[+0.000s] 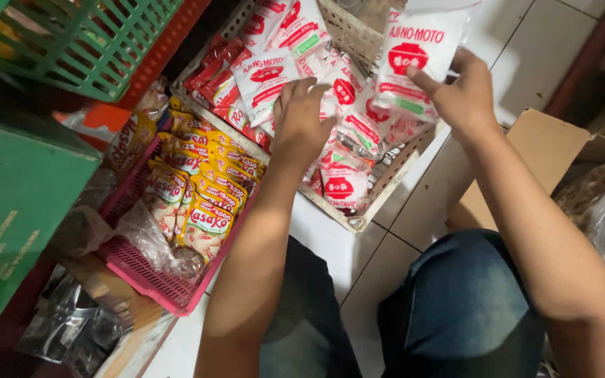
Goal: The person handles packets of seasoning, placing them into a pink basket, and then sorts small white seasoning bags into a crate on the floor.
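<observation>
The right hand (465, 94) pinches a large white plastic sachet with red printing (420, 52) by its lower right edge, the packet standing upright above and to the left of the fingers, lifted over the cream woven plastic basket (358, 220). The left hand (301, 122) lies palm-down in that basket, fingers spread and resting on a smaller white-and-red sachet (264, 77) just beyond its fingertips. Left of that wrist, a pink slatted plastic tray (141, 273) holds yellow seasoning packets (208, 227).
</observation>
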